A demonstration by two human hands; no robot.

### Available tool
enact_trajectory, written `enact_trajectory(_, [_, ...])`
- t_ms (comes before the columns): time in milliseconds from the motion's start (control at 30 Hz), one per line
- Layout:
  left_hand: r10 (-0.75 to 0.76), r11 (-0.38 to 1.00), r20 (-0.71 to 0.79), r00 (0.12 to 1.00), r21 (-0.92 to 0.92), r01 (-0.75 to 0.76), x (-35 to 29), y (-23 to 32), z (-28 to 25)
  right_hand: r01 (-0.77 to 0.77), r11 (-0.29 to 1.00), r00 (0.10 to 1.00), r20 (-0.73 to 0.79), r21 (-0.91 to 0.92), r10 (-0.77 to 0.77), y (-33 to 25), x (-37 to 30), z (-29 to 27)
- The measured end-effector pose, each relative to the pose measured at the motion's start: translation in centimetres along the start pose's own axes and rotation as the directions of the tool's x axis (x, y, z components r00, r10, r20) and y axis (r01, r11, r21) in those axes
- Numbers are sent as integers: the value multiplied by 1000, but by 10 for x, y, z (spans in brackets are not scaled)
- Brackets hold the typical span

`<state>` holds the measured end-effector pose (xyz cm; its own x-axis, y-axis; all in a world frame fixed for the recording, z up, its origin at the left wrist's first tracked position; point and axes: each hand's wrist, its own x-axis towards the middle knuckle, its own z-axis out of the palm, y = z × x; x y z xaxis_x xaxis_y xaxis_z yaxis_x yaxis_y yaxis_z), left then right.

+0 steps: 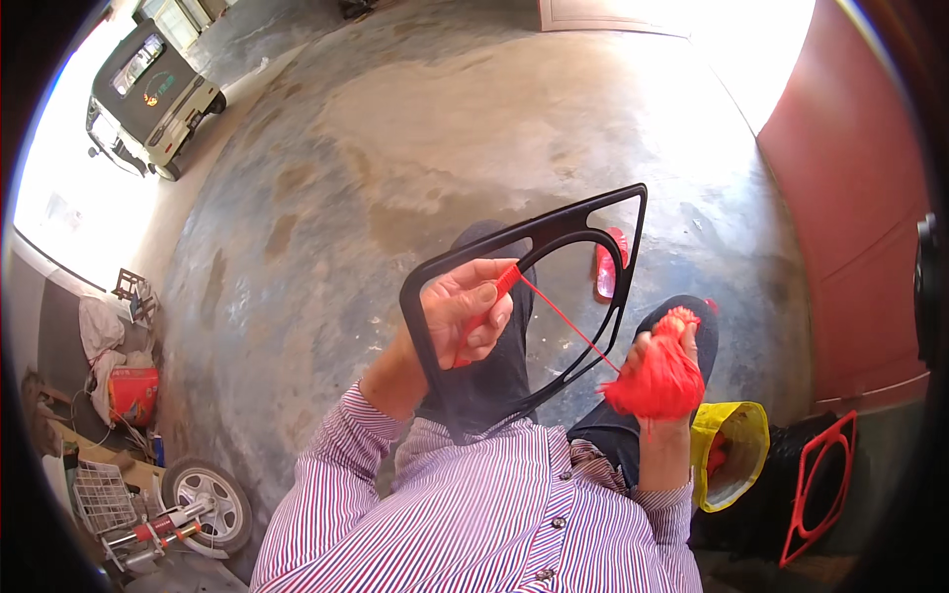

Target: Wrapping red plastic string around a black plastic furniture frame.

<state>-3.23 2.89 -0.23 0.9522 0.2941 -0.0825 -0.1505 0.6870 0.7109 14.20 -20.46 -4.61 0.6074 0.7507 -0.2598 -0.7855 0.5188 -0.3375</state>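
My left hand [469, 308] grips a black plastic frame [542, 231] with a large round opening, tilted in front of my chest. Red cord is wrapped closely round one bar of it, and my thumb and fingers pinch this red winding [508, 280]. A thin taut red strand [567, 320] runs from there across the opening to my right hand [644, 346]. That hand is closed round a loose red yarn bundle [656, 385], which hides much of the palm and several fingers. It is held above my right knee, apart from the frame.
A yellow bag [704, 455] with red material inside stands by my right leg. Beyond it is a red frame [803, 494]. A pink sandal [606, 272] lies on the concrete floor. At left are a wheel [235, 504], a red box [133, 393] and a parked three-wheeler [148, 89].
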Motion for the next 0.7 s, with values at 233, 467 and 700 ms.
enact_trajectory(233, [-77, 993, 115, 990, -81, 86, 3, -9, 14, -90, 879, 788, 506, -467, 350, 2, -18, 60])
enact_trajectory(467, [-65, 971, 140, 988, -221, 95, 3, -19, 40, 506, 275, 860, 500, -818, -96, 19, -15, 92])
enact_trajectory(700, [-122, 980, 149, 981, -138, 143, 0, -18, 43, 327, 569, 907, 419, -755, 34, 16, -15, 82])
